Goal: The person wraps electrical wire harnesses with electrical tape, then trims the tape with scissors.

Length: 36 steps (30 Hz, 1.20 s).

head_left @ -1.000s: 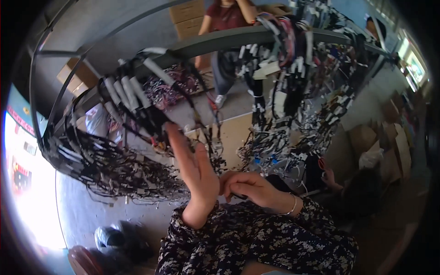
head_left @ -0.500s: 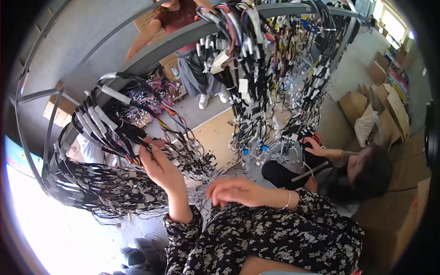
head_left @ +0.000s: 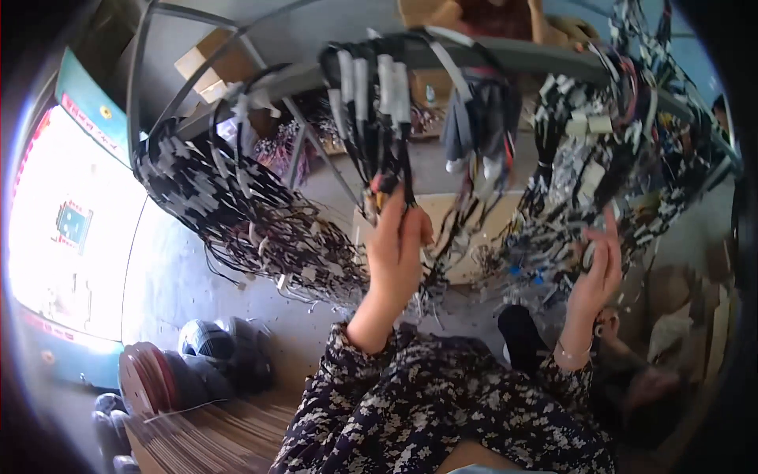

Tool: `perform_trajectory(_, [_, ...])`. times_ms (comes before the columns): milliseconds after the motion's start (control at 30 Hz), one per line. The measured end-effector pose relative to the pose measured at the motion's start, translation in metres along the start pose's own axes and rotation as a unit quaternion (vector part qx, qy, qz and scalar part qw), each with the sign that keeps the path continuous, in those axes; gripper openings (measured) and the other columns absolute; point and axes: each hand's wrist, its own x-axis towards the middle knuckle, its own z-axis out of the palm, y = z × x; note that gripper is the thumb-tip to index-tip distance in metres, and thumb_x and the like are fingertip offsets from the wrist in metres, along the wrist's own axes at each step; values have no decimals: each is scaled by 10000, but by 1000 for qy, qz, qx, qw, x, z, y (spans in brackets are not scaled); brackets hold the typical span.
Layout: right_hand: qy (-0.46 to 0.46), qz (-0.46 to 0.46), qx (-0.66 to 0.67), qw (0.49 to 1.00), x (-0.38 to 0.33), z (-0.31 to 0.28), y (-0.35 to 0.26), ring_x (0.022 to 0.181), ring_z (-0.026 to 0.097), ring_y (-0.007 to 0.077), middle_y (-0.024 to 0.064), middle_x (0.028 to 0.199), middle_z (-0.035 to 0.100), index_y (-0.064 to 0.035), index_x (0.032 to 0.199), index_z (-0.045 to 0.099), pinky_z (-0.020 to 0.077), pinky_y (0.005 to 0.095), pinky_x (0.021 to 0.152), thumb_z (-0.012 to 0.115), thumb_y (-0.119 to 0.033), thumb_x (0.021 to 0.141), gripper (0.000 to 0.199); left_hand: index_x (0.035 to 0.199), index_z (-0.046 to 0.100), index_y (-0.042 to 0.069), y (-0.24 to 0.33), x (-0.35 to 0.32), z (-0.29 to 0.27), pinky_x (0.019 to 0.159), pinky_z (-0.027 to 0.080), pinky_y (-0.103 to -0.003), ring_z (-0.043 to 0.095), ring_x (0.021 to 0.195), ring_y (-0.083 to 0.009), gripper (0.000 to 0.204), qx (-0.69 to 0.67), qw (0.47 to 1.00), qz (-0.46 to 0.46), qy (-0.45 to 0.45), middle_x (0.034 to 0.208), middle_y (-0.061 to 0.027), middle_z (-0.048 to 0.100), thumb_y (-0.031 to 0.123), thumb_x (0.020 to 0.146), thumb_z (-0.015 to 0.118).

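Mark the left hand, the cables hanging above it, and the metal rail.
Left hand [head_left: 396, 249], head view: middle of the hand.
Cables [head_left: 387, 91], head view: pale sleeve on the bundle.
Metal rail [head_left: 545, 59], head view: bare stretch right of these cables.

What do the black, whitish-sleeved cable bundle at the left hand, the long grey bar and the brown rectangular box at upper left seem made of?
Cable bundle: probably plastic-coated wire, smooth, slim bending strands; blur leaves the sleeves' material open. Grey bar: likely painted metal, dull, bearing the bundle. Brown box: apparently cardboard, matte with flat panels.
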Motion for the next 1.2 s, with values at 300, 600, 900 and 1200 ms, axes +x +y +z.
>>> perform_trajectory(300, [-197,-67,129,970,-21,69,-51,892,579,213,211,1237,531,42,945,613,488,356,779,456,-148,1016,257,1407,410,-59,6,-11,-8,864,541,-332,681,993,-236,406,-196,975,-56,-86,1156,-201,653,-19,1005,451])
perform_trajectory(600, [-397,-19,221,890,8,104,-86,907,603,229,233,1397,482,26,954,639,499,344,780,475,-124,992,226,1349,468,-82,13,-15,-18,980,499,-316,620,1159,-214,388,-268,947,-120,-127,1262,-175,630,-84,965,526])
perform_trajectory(900, [-403,-153,66,900,7,118,-74,876,613,224,213,1303,565,13,964,670,504,338,801,586,-16,887,117,1419,434,-74,7,-19,-16,1022,465,-304,576,1220,-194,460,-284,945,-101,-125,1373,-147,565,-96,966,514])
perform_trajectory(1200, [-390,-182,49,901,-6,117,-66,872,611,240,226,1349,537,10,928,678,502,343,794,612,-11,851,104,1445,393,-70,10,-15,-15,1058,438,-337,541,1272,-225,479,-291,940,-122,-133,1429,-188,512,-86,975,486])
